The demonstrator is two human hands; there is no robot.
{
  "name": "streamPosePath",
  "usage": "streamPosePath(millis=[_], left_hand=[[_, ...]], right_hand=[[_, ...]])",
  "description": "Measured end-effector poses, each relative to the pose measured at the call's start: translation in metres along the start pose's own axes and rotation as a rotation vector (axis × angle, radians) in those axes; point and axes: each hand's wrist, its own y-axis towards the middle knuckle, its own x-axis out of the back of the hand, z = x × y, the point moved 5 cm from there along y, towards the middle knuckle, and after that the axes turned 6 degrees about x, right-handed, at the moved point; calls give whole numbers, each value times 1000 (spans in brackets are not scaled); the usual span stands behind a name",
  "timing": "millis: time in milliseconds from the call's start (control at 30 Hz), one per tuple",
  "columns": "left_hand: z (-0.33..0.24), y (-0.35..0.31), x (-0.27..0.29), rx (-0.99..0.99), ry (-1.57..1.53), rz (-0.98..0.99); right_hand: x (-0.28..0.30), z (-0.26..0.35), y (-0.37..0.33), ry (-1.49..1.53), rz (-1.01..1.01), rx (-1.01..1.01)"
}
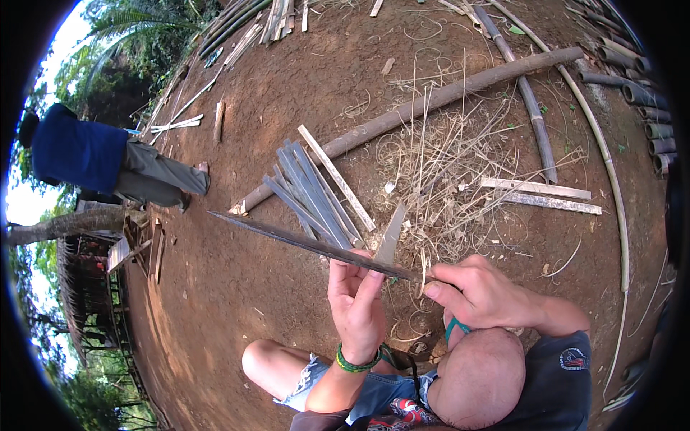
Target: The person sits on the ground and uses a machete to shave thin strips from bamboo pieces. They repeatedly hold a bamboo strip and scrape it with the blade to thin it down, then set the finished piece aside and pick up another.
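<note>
A long, dark, narrow piece (295,239) runs from a pointed end at the left to my right hand; whether it is a blade or a bamboo strip I cannot tell. My left hand (357,309), with a green-and-yellow bracelet at the wrist, pinches it from below between thumb and fingers. Against it, at my left fingertips, stands a pale grey flat piece (390,233) that narrows upward. My right hand (474,291) is closed round the right end. A thin pale curl (424,273) shows beside those fingers. My palms partly hide the grip.
Bamboo strips (309,188) lie across a pole (402,115) ahead. Heaped shavings (445,187) and pale slats (535,188) are scattered to the right. Bamboo tubes (654,122) are stacked at the far right. A person in blue (86,151) stands at the left.
</note>
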Motion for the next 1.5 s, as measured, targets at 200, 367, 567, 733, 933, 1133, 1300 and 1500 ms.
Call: streamPosePath(millis=[200,367,567,733,933,1133,1300,1500], left_hand=[[6,-2,-2,0,-47,0],[8,-4,-2,-15,-74,14],[9,-5,0,-35,-72,-2],[12,-3,4,-26,-6,-21],[-24,-10,2,-474,319,-226],[-164,-14,-52,-1374,1142,-232],[-121,50,-62,-990,1886,-199],[-102,19,-27,-941,1064,-94]], right_hand=[[5,-2,-3,-53,-5,64],[7,1,-6,-117,-12,65],[11,10,-4,-321,-32,132],[9,5,-4,-299,-48,94],[10,1,-3,-205,-33,46],[7,0,-2,-196,-27,27],[16,-1,3,-270,10,-92],[14,-14,-3,-215,9,-145]])
